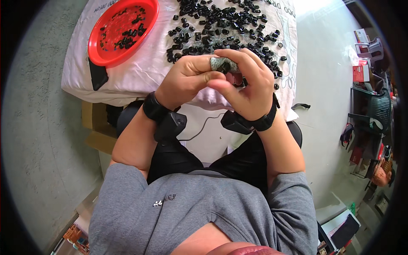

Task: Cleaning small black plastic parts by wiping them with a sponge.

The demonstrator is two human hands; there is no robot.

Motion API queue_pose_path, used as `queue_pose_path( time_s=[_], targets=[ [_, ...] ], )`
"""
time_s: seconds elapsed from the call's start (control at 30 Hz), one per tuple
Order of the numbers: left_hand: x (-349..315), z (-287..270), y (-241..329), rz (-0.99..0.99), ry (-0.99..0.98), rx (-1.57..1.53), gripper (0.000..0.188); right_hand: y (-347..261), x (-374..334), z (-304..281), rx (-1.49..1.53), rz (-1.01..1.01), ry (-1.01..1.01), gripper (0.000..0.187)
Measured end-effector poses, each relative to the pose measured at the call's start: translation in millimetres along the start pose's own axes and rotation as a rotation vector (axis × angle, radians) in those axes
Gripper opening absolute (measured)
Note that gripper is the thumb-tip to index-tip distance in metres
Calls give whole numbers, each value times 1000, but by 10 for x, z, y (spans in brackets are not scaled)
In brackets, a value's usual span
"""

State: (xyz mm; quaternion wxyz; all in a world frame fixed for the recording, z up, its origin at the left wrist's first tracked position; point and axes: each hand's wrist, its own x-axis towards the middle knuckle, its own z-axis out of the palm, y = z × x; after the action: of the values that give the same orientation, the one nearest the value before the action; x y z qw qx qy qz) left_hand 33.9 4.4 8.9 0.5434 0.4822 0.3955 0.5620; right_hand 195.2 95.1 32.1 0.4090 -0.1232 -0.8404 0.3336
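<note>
1. Holds a small black piece (225,67) in front of the body, above the near edge of the worktop (136,83).
2. Has the fingers of the left hand (182,78) clamped on that piece, with grey wrapping (216,63) showing at the fingertips beside it.
3. Curves the right hand (253,85) in from the other side, thumb and index finger apart; cannot tell whether also gripping the piece.
4. Wears a black strapped device (171,126) on each wrist.
5. Has many similar black pieces (216,21) scattered just beyond the hands, on pale cloth.
6. Has a red basin (94,53) to the left, with more black pieces inside, and a flat black object (98,77) partly hidden by its rim.
7. Sits near an open cardboard box (101,142), below the worktop's left side.
</note>
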Motion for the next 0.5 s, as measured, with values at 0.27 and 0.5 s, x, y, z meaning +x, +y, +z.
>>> queue_pose_path(
  time_s=[0.27, 0.5],
  targets=[
    [90, -492, 213, 125, 61, -1067, 41, 77, 30, -78, -70, 115, 22, 44],
    [-144, -1437, 117, 250, 515, -1373, 55, 354, 53, -138, -196, 309, -14, 14]
  ],
)
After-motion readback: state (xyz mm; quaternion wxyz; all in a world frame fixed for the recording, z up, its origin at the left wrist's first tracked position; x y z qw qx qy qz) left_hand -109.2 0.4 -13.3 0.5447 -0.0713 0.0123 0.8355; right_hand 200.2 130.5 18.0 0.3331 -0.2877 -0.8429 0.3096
